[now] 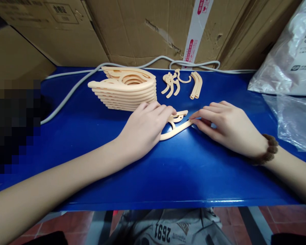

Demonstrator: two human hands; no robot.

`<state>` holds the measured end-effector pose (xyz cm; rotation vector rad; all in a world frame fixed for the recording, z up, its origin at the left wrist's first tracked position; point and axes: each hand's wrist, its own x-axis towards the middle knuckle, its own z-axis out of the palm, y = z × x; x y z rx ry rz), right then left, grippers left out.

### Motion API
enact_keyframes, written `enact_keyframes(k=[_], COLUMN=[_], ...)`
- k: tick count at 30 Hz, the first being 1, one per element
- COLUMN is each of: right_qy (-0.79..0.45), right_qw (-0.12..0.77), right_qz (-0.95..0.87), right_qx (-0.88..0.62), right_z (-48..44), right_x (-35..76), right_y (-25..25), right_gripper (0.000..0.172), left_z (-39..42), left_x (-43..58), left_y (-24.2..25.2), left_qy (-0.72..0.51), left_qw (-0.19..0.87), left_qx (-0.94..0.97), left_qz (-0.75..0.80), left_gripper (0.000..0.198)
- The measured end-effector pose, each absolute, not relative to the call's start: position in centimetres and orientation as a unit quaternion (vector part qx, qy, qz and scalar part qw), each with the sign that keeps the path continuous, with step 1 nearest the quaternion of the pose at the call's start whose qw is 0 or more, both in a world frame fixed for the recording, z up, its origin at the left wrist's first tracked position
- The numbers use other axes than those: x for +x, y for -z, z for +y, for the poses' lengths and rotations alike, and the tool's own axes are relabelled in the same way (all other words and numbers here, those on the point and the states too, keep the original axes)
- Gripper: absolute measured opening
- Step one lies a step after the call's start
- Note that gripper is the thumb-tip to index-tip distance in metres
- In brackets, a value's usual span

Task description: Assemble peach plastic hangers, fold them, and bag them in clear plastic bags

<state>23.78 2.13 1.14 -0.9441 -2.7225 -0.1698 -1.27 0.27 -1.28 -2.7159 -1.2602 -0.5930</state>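
the left hand [145, 131] covers much of the hanger piece [177, 130] beneath it.

This looks like a small packing workshop: big cardboard boxes [142, 30] stand beyond the left hand [145, 131], a stack of identical plastic hangers [124, 90] lies just past it, and plastic bags [288, 61] pile up beside the right hand [226, 127].

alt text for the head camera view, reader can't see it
A left hand lies flat over a peach plastic hanger piece on a blue table; the right hand touches its end. A stack of similar pieces and loose parts sit behind.
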Motion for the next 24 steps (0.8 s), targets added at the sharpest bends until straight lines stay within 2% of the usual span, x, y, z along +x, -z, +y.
enact_keyframes(k=[7,11,15,19,24], right_qy=[-0.017,0.029,0.075,0.114,0.135], right_qw=[0.104,0.114,0.076,0.064,0.04], right_qz=[-0.949,-0.935,-0.929,-0.906,-0.904], right_qx=[-0.297,-0.335,-0.354,-0.403,-0.405], right_z=[1.8,2.9,6.6,11.7,16.4], right_x=[23.4,23.0,22.5,21.4,19.7], right_y=[-1.8,-2.9,-3.7,-3.6,-2.9], right_gripper=[0.032,0.028,0.028,0.03,0.04], left_z=[0.0,-0.2,-0.2,-0.2,-0.1], left_x=[-1.4,-1.3,-1.3,-1.3,-1.3], left_y=[1.1,0.9,0.7,0.7,0.8], left_qy=[0.168,0.16,0.151,0.158,0.18], left_qw=[0.137,0.159,0.176,0.174,0.17], left_qx=[-0.885,-0.881,-0.881,-0.882,-0.88], left_qz=[-0.413,-0.417,-0.411,-0.409,-0.406], left_gripper=[0.026,0.028,0.033,0.035,0.037])
